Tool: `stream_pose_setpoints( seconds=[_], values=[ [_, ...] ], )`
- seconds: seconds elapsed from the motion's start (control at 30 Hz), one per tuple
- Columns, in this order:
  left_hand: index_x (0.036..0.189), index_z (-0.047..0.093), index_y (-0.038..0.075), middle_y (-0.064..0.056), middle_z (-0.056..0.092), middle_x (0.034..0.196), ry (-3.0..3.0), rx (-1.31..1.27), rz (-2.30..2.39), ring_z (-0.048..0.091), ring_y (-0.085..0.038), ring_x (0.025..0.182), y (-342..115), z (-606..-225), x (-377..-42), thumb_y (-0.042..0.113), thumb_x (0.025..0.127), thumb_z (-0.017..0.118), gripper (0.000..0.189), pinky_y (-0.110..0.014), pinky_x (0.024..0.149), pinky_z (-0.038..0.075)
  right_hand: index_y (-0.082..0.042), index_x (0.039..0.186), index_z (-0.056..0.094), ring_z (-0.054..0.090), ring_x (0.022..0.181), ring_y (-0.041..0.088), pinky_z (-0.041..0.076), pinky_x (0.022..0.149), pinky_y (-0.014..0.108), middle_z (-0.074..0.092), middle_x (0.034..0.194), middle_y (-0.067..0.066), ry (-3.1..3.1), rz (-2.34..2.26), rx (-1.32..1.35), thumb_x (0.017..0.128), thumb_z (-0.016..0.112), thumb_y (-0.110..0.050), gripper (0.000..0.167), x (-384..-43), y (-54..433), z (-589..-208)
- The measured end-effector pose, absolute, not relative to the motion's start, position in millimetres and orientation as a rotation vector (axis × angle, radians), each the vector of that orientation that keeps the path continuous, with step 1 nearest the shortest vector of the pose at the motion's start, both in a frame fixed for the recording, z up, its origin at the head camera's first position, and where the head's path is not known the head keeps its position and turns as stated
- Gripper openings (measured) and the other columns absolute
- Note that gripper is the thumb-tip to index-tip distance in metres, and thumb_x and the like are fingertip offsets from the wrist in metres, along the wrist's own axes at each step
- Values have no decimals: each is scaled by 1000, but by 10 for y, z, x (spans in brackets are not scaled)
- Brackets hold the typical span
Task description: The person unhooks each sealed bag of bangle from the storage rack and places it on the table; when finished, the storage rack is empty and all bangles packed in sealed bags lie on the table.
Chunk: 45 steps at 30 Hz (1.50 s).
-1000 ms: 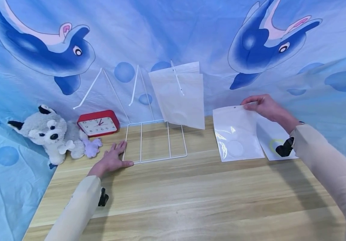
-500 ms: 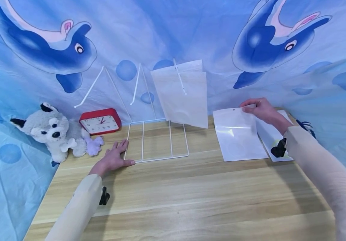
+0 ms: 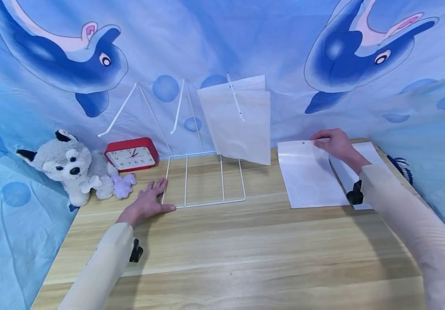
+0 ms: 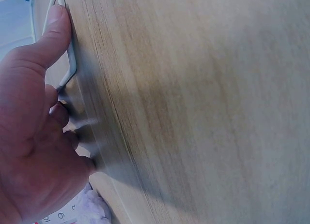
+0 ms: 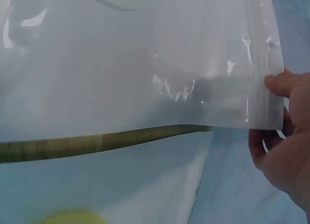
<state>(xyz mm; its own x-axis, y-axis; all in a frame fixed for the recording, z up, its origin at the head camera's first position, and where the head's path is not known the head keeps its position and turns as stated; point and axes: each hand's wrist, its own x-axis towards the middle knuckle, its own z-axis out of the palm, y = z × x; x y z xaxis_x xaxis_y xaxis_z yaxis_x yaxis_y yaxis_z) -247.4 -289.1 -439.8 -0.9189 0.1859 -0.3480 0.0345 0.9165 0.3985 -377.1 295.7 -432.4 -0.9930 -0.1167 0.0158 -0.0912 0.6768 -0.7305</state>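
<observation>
My right hand (image 3: 336, 143) pinches the top edge of a white plastic bag (image 3: 309, 172), close to its small punched hole. In the right wrist view the thumb (image 5: 283, 82) lies on the bag's upper face, with curled fingers behind the edge. A second white bag (image 3: 369, 153) lies beside it, partly under my forearm; a blurred yellow patch shows on it in the right wrist view. My left hand (image 3: 150, 201) rests spread at the left front corner of a white wire rack (image 3: 206, 204), thumb along the front wire. Bags (image 3: 239, 125) hang from the rack's right hook.
Left of the rack stand a red alarm clock (image 3: 132, 154) and a grey plush dog (image 3: 73, 165) with a purple plush piece (image 3: 123, 185). Two other rack hooks (image 3: 117, 110) rise bare. A dolphin-print cloth (image 3: 269, 38) hangs behind the wooden table (image 3: 230, 254).
My right hand has shifted slightly left and down with the pinched bag, uncovering more of the second bag's top. My left hand stays on the rack. The head view has shifted a little.
</observation>
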Motion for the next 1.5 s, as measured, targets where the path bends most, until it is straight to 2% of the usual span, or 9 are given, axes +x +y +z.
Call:
stream_pose_setpoints(
  seconds=[0.17,0.33,0.47,0.9,1.2,1.37,1.5],
  values=[
    [159,11,2,-24,3,164,2695,158,546,-9,-49,146,-2900,-4397,-2476,52,85,74,109,-70,111,-6,7,115,69,49,118,46,40,99,62,61,120,30,3023,-1023,-271,98,60,-3,22,-3835,2871,-4384],
    [159,11,3,-23,3,164,2694,162,541,-10,-49,147,-2906,-4400,-2466,52,86,74,109,-70,111,-6,8,111,70,53,105,47,41,91,61,64,110,30,3153,-841,-374,92,60,0,23,-3918,2812,-4452],
    [159,11,3,-23,3,164,2693,167,546,-10,-49,147,-2904,-4410,-2467,53,85,74,109,-70,111,-6,8,110,70,51,100,46,42,88,59,63,106,30,3176,-745,-338,92,61,-1,22,-3974,2774,-4498],
    [159,12,3,-22,3,165,2693,162,561,-10,-48,147,-2924,-4428,-2483,53,84,75,110,-70,111,-6,8,111,70,51,106,46,38,98,61,63,109,31,3138,-647,-282,93,62,-2,22,-4027,2721,-4577],
    [159,13,1,-23,5,164,2696,170,567,-9,-49,147,-2904,-4403,-2474,51,86,75,108,-70,111,-5,9,115,69,55,108,48,40,98,61,65,112,31,3151,-489,-372,91,62,-2,28,-4017,2707,-4620],
    [159,13,2,-23,4,164,2693,159,564,-9,-48,147,-2893,-4396,-2461,51,86,75,108,-69,112,-5,8,122,66,51,113,50,37,100,62,61,118,34,3157,-452,-373,90,65,-3,34,-3989,2682,-4609],
    [159,12,2,-23,4,164,2693,156,557,-9,-48,147,-2895,-4399,-2463,50,86,75,108,-69,112,-5,8,120,67,50,114,51,37,98,63,60,118,35,3218,-473,-404,89,65,-2,33,-3954,2685,-4611]
  ],
)
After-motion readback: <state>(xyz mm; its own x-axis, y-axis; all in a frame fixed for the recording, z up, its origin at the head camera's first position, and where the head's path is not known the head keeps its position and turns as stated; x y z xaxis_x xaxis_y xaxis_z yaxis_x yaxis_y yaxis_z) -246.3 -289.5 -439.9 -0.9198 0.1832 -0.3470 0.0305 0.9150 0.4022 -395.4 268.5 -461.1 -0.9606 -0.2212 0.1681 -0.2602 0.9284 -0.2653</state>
